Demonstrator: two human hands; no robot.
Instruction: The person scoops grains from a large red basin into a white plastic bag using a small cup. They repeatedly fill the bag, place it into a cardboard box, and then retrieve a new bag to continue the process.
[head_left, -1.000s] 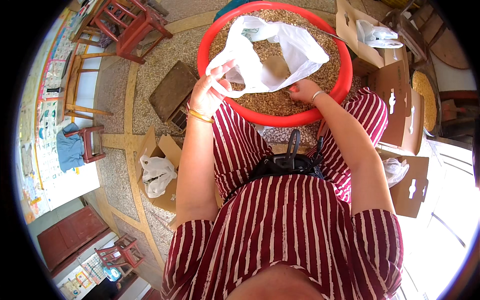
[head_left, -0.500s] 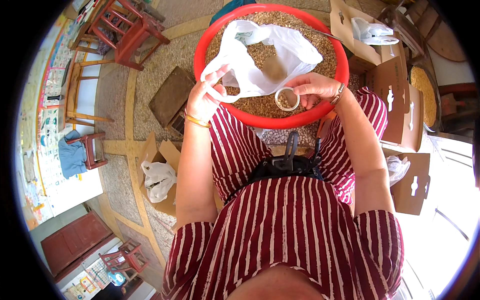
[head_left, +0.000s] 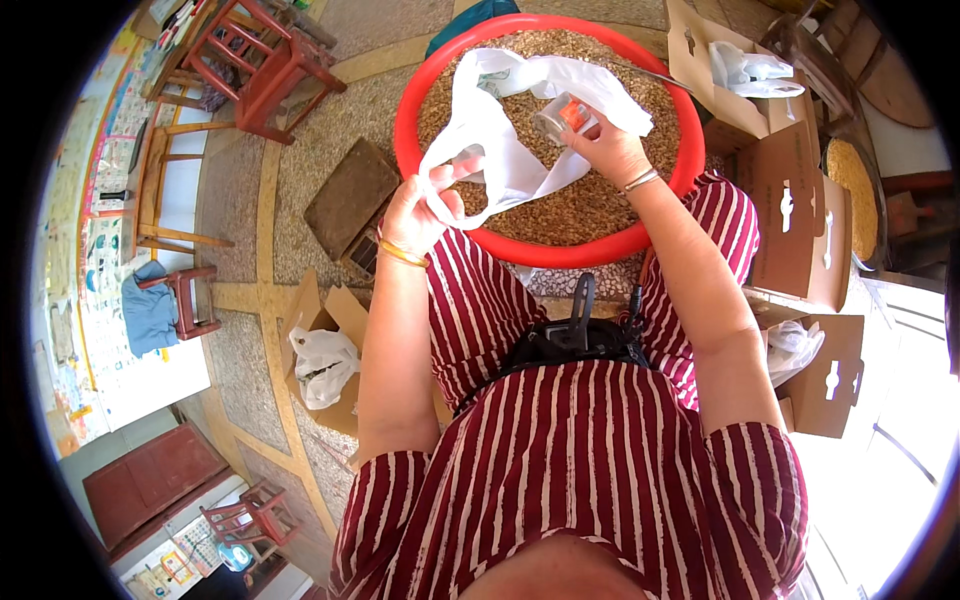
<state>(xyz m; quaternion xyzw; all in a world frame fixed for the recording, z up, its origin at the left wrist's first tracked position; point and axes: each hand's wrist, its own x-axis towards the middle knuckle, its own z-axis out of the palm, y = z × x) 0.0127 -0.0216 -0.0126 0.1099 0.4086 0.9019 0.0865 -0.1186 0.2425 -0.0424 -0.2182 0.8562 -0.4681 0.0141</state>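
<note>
A wide red basin (head_left: 455, 216) full of brown grain (head_left: 600, 200) sits on the floor in front of my knees. My left hand (head_left: 420, 205) grips the lower edge of a white plastic bag (head_left: 510, 140) and holds it open over the basin. My right hand (head_left: 605, 145) holds a small round cup (head_left: 560, 115) with an orange side, tipped toward the bag's mouth. The bag hides part of the grain. A gold bangle is on each wrist.
A brown wooden block (head_left: 350, 195) lies left of the basin. Open cardboard boxes (head_left: 790, 200) with white bags stand at the right, another box (head_left: 325, 350) with a white bag at my left. Red wooden stools (head_left: 265, 60) stand at the far left.
My right hand has come up out of the grain with the cup and lifted it from the basin's near edge to the bag's mouth. The left hand keeps its hold.
</note>
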